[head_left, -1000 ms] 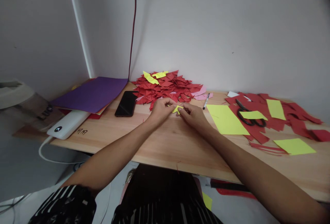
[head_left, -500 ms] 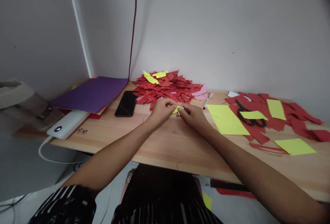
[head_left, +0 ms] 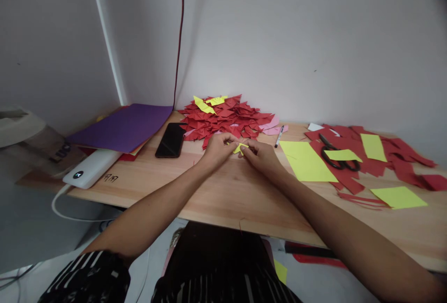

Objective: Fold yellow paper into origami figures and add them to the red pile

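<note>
One yellow paper (head_left: 239, 147) sits between left hand (head_left: 218, 147) and right hand (head_left: 261, 155).

This looks like a craft corner in a plain room, home or workplace cannot be told. A wooden surface (head_left: 223, 196) stands against a grey wall (head_left: 261, 37), and a heap of folded red paper (head_left: 223, 121) marks the spot as one for paper folding. Right of the heap lie a pen (head_left: 279, 137), yellow sheets (head_left: 307, 161), black scissors (head_left: 342, 166) and red offcuts (head_left: 372, 168). Left of the heap are a phone (head_left: 170, 140), purple paper (head_left: 129, 126) and a white device (head_left: 89, 170) with a cable (head_left: 57, 203).
</note>
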